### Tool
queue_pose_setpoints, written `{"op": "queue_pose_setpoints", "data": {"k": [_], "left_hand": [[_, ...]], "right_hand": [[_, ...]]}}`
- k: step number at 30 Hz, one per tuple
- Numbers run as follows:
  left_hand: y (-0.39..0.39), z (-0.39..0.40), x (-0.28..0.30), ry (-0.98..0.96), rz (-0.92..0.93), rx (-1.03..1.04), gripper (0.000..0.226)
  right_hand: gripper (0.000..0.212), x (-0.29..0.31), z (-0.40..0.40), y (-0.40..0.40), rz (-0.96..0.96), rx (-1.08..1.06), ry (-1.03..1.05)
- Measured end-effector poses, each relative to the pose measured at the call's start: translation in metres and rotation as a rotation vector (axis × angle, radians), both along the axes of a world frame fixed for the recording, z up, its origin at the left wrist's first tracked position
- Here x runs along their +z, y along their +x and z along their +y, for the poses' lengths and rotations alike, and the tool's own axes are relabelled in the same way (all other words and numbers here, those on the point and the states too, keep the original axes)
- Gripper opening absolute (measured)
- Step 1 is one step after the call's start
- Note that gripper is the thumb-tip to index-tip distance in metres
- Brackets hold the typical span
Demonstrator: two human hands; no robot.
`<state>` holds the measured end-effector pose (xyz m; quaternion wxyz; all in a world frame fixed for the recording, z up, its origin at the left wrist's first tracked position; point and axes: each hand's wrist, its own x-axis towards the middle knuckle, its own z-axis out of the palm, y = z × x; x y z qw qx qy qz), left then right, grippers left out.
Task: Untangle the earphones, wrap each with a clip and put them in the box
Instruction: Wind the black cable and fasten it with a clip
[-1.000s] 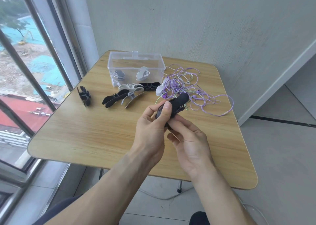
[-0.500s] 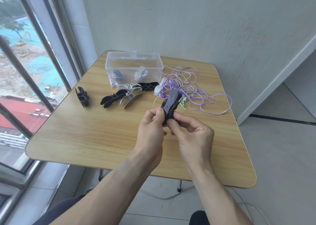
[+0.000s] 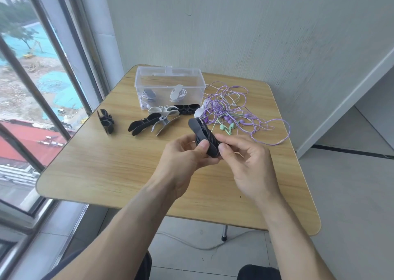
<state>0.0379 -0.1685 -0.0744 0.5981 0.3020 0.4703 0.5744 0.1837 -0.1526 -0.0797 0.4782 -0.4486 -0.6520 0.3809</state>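
Note:
Both hands hold a black clip (image 3: 203,135) wound with black earphone cable, above the middle of the wooden table (image 3: 102,169). My left hand (image 3: 185,158) pinches its lower end with the thumb on top. My right hand (image 3: 245,162) grips the same end from the right. A tangle of purple and green earphones (image 3: 232,113) lies at the back right. The clear plastic box (image 3: 169,88) at the back holds two wrapped white earphone bundles. Loose black and grey clips (image 3: 155,122) lie in front of the box.
A single black clip (image 3: 106,121) stands apart on the left of the table. A window runs along the left side and a grey wall stands behind the table. A white cable lies on the tiled floor under the table.
The wrapped black clip has been turned from pointing up-right to leaning up-left, and both hands have closed on its lower end.

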Motion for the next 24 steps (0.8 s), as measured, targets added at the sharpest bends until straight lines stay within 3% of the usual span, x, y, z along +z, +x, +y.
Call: {"op": "queue_pose_setpoints", "data": {"k": [3,10,15,20,24], "left_hand": [[0.0031,0.0008,-0.001,-0.017,-0.012,0.056,0.02],[0.0043,0.0013,0.001,-0.03,-0.062,0.098,0.023],[0.0044,0.0016,0.0012,-0.042,-0.062,0.125,0.017],[0.0033,0.0019,-0.0036,-0.057,0.067,0.157,0.018],[0.0015,0.0009,-0.0038,-0.07,-0.005,0.113,0.026]], "right_hand": [[0.028,-0.0047,-0.0017,-0.0011,-0.075,-0.03,0.08],[0.016,-0.0009,-0.0041,-0.0038,0.01,-0.143,0.112],[0.017,-0.0004,-0.0026,-0.0026,0.002,-0.124,0.09],[0.025,-0.0009,-0.0036,-0.0032,0.012,-0.042,0.071],[0.029,0.0002,-0.0019,0.0007,0.071,-0.025,0.057]]}}
